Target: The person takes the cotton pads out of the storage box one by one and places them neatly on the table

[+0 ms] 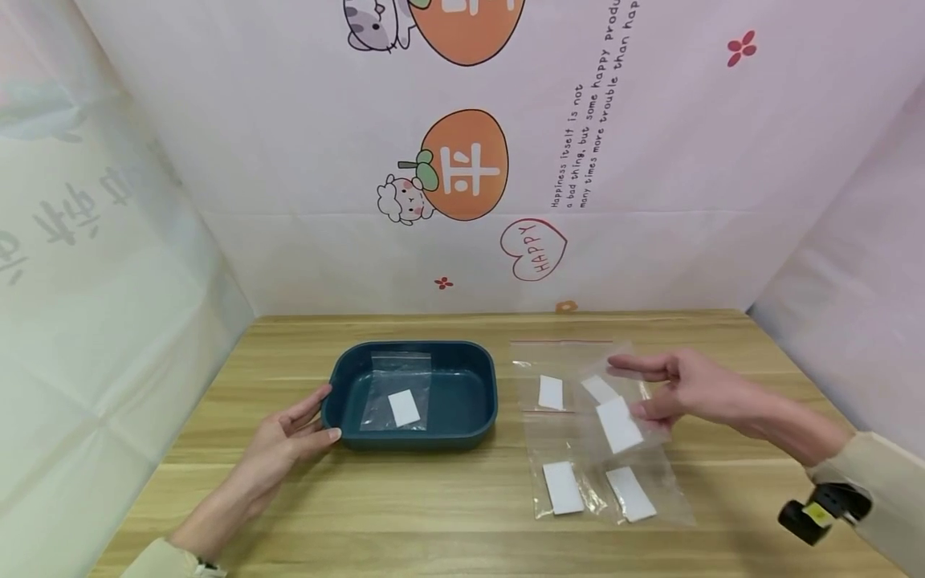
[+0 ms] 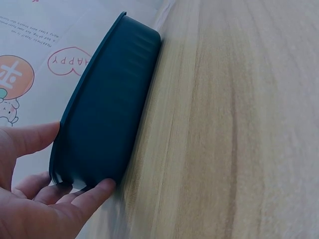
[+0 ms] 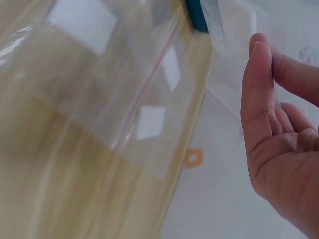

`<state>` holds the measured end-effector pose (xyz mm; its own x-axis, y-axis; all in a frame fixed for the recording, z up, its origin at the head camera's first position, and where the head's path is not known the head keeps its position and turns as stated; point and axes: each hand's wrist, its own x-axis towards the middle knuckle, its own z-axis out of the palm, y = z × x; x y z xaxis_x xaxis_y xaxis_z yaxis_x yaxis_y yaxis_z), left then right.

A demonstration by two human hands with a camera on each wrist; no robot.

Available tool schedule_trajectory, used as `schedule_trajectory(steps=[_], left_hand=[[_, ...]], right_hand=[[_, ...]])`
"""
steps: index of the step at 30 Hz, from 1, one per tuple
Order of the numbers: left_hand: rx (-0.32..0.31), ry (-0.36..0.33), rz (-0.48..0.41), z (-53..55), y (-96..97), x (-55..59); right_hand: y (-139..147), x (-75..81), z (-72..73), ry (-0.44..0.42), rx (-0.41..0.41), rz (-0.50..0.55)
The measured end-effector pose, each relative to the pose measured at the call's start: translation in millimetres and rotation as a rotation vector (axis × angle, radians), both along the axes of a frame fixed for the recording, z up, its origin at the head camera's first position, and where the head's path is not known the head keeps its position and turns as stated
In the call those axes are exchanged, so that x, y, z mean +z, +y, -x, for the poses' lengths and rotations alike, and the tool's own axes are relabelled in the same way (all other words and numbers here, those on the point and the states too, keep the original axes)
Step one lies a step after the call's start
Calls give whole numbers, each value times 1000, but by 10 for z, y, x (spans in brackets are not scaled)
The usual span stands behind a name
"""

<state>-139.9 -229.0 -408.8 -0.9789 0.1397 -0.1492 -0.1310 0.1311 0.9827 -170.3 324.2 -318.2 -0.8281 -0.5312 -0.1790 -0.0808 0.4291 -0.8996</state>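
A dark teal rectangular tray (image 1: 412, 442) stands on the wooden table, left of centre. My left hand (image 1: 280, 449) grips its left end, with the thumb at the rim and the fingers against the wall in the left wrist view. Inside the tray lies a clear zip bag (image 1: 379, 412) with a white rectangular piece in it. My right hand (image 1: 697, 393) pinches another clear zip bag (image 3: 232, 64) by its edge between thumb and fingers. This bag, holding a white piece (image 1: 619, 424), hangs tilted over several similar bags (image 1: 531, 445) on the table.
The wooden table (image 1: 462, 522) runs back to a white printed cloth (image 1: 303, 265), which rises behind it and on both sides. A black wrist camera (image 1: 824, 514) is strapped to the right forearm.
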Motion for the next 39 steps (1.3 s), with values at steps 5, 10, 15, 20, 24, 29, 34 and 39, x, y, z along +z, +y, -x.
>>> schedule_trajectory(steps=[5, 10, 15, 20, 24, 29, 34, 39], left_hand=[[-3, 2, 0, 4, -10, -9], [0, -1, 1, 19, -11, -12], [0, 4, 4, 28, -8, 0], [2, 10, -1, 21, -8, -2], [1, 3, 0, 15, -6, -9], [-6, 8, 3, 23, -5, -15], [-5, 12, 1, 26, -10, -22], [4, 5, -5, 26, -12, -16]], right_hand=[[294, -173, -93, -34, 14, 35], [593, -393, -188, -52, 27, 79], [820, -565, -259, -93, 49, 116], [957, -645, -303, -122, 40, 86], [1054, -714, -334, -111, 43, 37], [1134, -803, -357, -71, 85, 31], [1175, -879, -380, 34, 97, 7], [1205, -919, -399, 99, 49, -68]])
